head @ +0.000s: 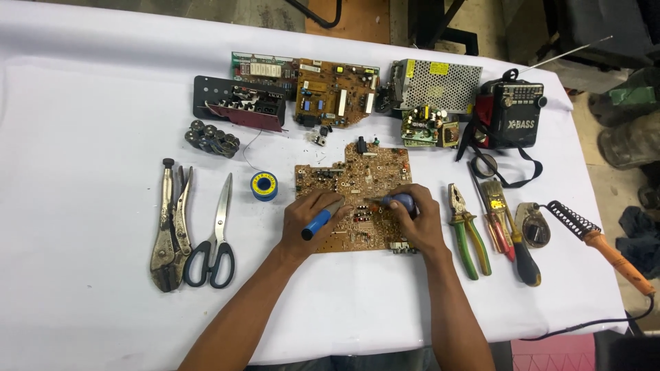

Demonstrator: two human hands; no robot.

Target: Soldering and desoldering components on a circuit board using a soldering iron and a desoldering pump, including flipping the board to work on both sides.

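Both hands are working on the brown circuit board, which lies flat in the middle of the white tabletop. The left hand is closed around a tool with a blue handle, and its tip points at the board. The right hand is closed around another small tool with a dark blue grip. Its thin tip also meets the board, close to the first tip. The tips are too small to see well, so I cannot tell just which part they touch.

What could go wrong? The two tips are very close together. If one hand slips, a tip could scratch the board or bend a tiny part. The board is only lying there, so a hard push could make it slide.

The soldering iron rests at the right edge of the tabletop, and its cord hangs off the side. A bump of the right elbow could catch the cord and pull the iron down. The green pliers and the screwdriver lie just beside the right hand, so a quick move could knock them. The solder roll sits near the left hand and could roll off if nudged.
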